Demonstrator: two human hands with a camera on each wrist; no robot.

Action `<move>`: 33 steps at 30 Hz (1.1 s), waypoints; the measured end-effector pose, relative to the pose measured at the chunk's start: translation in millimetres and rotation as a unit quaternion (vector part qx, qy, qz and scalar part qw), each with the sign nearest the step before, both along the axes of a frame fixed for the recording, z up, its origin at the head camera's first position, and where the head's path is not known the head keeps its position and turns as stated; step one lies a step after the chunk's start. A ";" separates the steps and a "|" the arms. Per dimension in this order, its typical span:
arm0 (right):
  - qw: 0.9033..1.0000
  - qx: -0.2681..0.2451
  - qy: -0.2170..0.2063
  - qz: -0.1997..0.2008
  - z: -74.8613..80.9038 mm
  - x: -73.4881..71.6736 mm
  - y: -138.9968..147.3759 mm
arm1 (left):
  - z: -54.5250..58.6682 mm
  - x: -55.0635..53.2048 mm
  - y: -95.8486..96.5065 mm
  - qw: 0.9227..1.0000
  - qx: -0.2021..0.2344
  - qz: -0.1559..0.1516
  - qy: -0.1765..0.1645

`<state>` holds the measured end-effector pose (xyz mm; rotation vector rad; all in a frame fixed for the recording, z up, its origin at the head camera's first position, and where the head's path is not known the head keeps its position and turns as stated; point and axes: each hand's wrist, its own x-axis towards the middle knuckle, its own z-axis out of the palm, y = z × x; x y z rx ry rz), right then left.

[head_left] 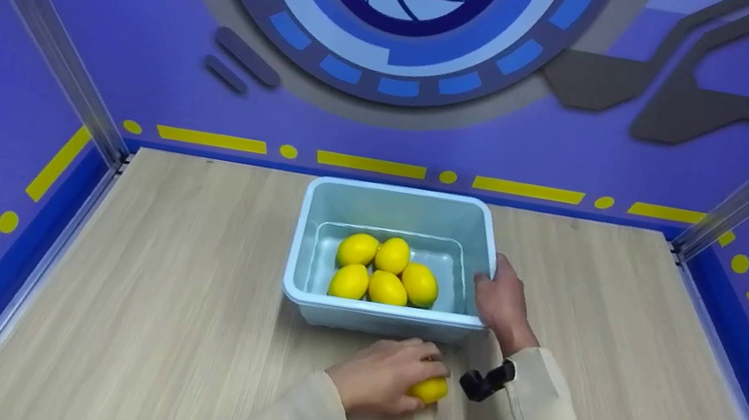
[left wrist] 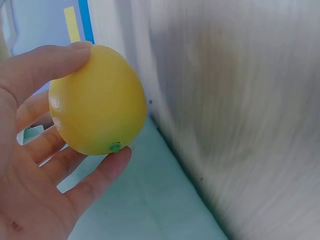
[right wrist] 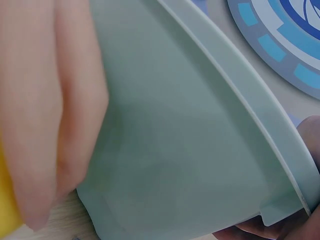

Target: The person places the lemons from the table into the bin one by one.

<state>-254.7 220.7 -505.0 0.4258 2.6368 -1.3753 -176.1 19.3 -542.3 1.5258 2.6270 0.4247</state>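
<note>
My left hand (head_left: 386, 375) grips a yellow lemon (head_left: 430, 389) just in front of a light blue plastic bin (head_left: 393, 324). In the left wrist view the thumb lies over the top of the lemon (left wrist: 100, 102), and fingers curl beneath it; a small green stem spot shows at its end. With my right hand (head_left: 505, 300) I hold the bin's right rim, thumb inside and fingers outside. Several lemons (head_left: 388, 287) lie together on the bin's floor. The right wrist view shows the bin's outer wall (right wrist: 165, 135), with the left hand's fingers (right wrist: 80, 100) close by.
Under the bin is a light wood table (head_left: 177, 299). A purple back wall (head_left: 101, 27) with a round emblem rises behind it, and side panels with metal corner posts (head_left: 49, 19) enclose both sides. A small black device (head_left: 486, 381) sits at the right wrist.
</note>
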 end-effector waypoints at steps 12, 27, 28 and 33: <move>1.000 -0.014 -0.027 -0.006 1.4 0.2 -1.5 | 9.8 -0.9 -2.4 1.000 0.008 0.008 0.008; 1.000 -0.016 -0.017 -0.002 0.5 0.5 -0.9 | 19.2 -1.3 -4.3 1.000 0.018 0.005 0.008; 1.000 -0.016 -0.018 -0.002 0.6 0.6 -0.9 | 20.1 -1.3 -4.5 1.000 0.020 0.006 0.008; 1.000 -0.016 -0.019 0.001 1.1 1.2 -0.3 | 23.5 -1.2 -5.5 1.000 0.025 0.006 0.007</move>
